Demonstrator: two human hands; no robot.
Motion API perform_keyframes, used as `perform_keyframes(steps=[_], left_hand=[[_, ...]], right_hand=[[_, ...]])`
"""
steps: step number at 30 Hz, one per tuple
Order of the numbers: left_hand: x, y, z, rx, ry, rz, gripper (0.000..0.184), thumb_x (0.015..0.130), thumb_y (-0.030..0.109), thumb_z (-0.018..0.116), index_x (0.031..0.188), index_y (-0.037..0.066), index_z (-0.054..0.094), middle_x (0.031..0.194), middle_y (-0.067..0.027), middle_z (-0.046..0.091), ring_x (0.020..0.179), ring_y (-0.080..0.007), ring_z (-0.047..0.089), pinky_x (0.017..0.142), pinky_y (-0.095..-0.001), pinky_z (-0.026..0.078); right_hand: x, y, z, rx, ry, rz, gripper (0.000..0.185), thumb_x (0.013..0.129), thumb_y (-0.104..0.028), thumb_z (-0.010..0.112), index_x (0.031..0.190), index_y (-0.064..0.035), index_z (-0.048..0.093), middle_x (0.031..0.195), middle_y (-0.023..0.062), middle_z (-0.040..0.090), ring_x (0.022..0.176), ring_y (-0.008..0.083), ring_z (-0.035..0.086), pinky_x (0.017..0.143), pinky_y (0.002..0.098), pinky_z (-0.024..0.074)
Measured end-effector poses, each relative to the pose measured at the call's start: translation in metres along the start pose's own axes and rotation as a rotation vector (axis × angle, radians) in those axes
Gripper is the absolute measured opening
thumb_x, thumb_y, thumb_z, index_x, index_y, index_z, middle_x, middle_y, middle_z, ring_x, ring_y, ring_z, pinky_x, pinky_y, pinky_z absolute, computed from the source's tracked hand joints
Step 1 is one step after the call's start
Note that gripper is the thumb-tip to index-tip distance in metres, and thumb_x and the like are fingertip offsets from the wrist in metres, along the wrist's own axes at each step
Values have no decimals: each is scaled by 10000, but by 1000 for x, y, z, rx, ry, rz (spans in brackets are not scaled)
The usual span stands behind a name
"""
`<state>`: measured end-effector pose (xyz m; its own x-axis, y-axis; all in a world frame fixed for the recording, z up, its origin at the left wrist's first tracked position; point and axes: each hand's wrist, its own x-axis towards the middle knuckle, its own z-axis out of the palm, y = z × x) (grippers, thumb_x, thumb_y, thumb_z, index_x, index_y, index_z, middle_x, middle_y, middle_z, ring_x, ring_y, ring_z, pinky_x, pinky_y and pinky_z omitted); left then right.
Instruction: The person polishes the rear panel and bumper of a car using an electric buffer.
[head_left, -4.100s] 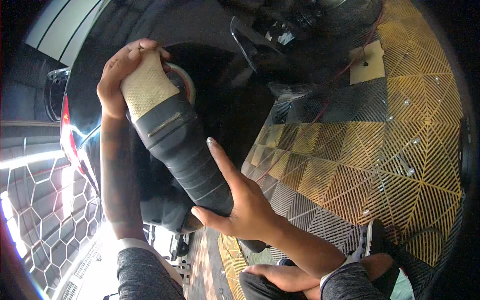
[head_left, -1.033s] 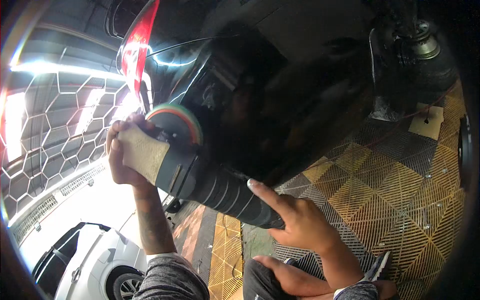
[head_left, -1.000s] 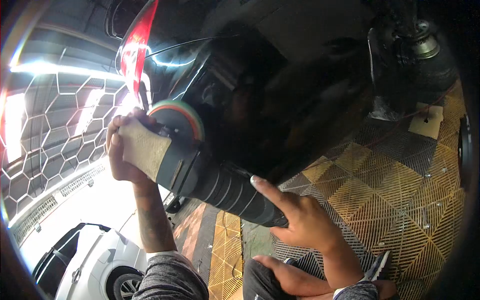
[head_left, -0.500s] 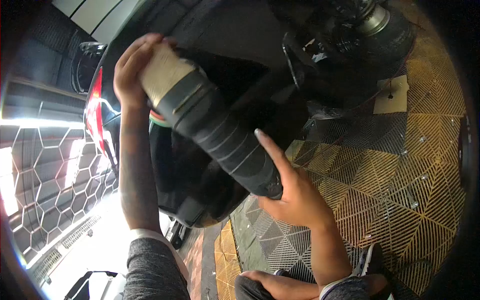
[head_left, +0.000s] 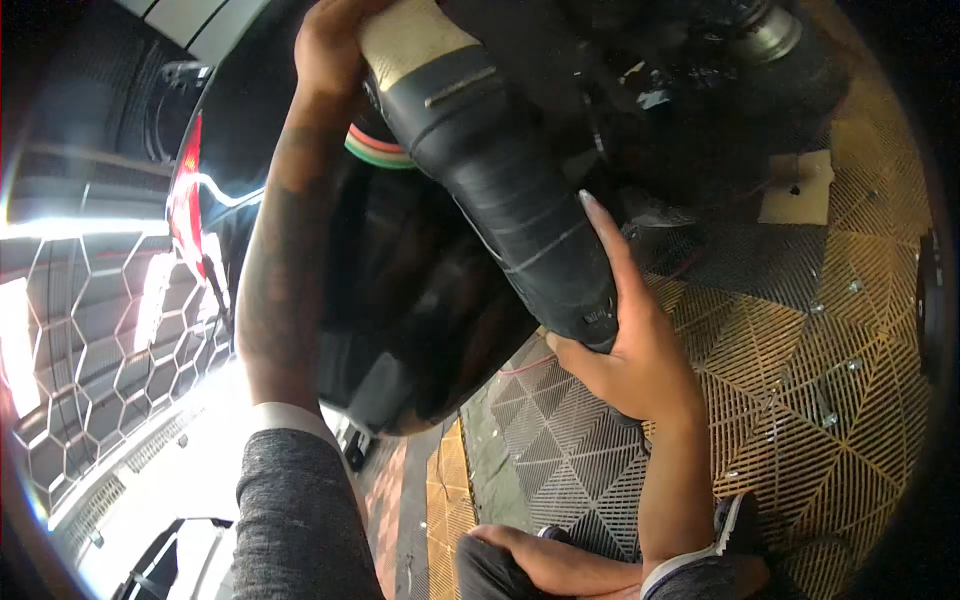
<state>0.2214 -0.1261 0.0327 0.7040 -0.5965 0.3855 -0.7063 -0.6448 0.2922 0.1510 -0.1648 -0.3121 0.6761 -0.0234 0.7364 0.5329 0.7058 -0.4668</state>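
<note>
A black power polisher [head_left: 500, 180] with a beige textured cover on its head spans the upper middle. My left hand [head_left: 335, 45] is wrapped round the covered head end, near the top edge. My right hand [head_left: 635, 350] grips the rear end of the body, its index finger stretched along the side. Below the head, the round pad [head_left: 375, 148] with red and green edges shows in part, against the glossy black car panel [head_left: 410, 280]. Whether the pad touches the panel all over is hidden.
A red tail light [head_left: 188, 205] is at the left. Yellow and grey grid floor tiles [head_left: 780, 370] lie at the right, with a beige card [head_left: 797, 188] on them. A wheel hub [head_left: 770, 38] shows at top right. Crossed legs [head_left: 560, 565] are at the bottom.
Since half a second ago, both hands and the polisher have moved up and to the right. Earlier the polisher was lower, near the tail light, with more of the pad in view.
</note>
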Motion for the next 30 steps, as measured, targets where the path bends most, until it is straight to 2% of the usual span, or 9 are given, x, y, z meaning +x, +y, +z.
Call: perform_keyframes(steps=[3,4,10,11,12,14,16,19,30], left_hand=[[-60,6,-59,35,85,55,433,1004,235,495,1281,-74,618,1233,-236,683,1105,-323,677,1038,-383,507],[-80,20,-62,331,114,108,447,981,250,511,1264,-82,606,1206,-262,681,1067,-342,681,1010,-401,521],[-198,61,-107,72,374,45,432,931,244,497,1180,-88,619,1135,-308,673,984,-354,696,897,-408,569],[-219,71,-107,136,471,-18,426,928,252,502,1171,-79,617,1123,-305,667,967,-356,696,862,-414,582],[-236,67,-121,568,346,82,424,926,261,507,1169,-71,611,1121,-298,660,949,-354,695,832,-414,590],[-269,60,-151,1555,329,418,420,922,278,517,1164,-55,600,1118,-285,646,913,-350,694,772,-416,607],[-306,73,-154,848,473,228,412,943,301,491,1173,-26,588,1132,-261,639,953,-340,670,819,-435,582],[-346,97,-109,171,757,13,373,954,322,486,1152,20,579,1145,-220,634,975,-330,647,868,-461,549],[-356,83,-87,172,738,0,365,946,273,494,1169,9,612,1184,-286,619,985,-368,676,862,-469,583]], right_hand=[[-5,0,20,-80,-92,-108,1048,748,8,737,1639,-97,195,1624,255,334,1497,417,356,1216,495,299],[-6,-4,28,-74,-159,-82,1043,751,4,747,1636,-99,205,1615,254,355,1477,418,390,1201,487,328],[-27,-20,102,36,-319,-24,1063,779,-146,854,1631,-97,220,1544,278,454,1364,441,528,1114,477,459],[-32,-21,115,-33,-278,-98,1057,794,-209,848,1637,-148,213,1397,277,546,1149,452,616,1000,483,522],[-38,-22,127,-102,-237,-169,1051,809,-272,842,1643,-200,205,1251,275,639,934,463,704,886,489,584],[-49,-25,147,-64,-273,-163,1074,806,-343,849,1645,-205,193,1258,278,628,959,464,700,855,474,601],[-63,-33,161,-53,-527,85,1045,812,-299,859,1629,-112,237,1289,277,613,1081,403,690,896,446,589],[-78,-21,177,-53,-477,-43,1057,792,-239,844,1641,-201,215,1307,261,587,1050,422,691,807,443,619],[-42,-8,118,-46,-749,115,1098,682,-125,857,1623,-163,292,1522,209,514,1304,394,592,1072,426,505]])
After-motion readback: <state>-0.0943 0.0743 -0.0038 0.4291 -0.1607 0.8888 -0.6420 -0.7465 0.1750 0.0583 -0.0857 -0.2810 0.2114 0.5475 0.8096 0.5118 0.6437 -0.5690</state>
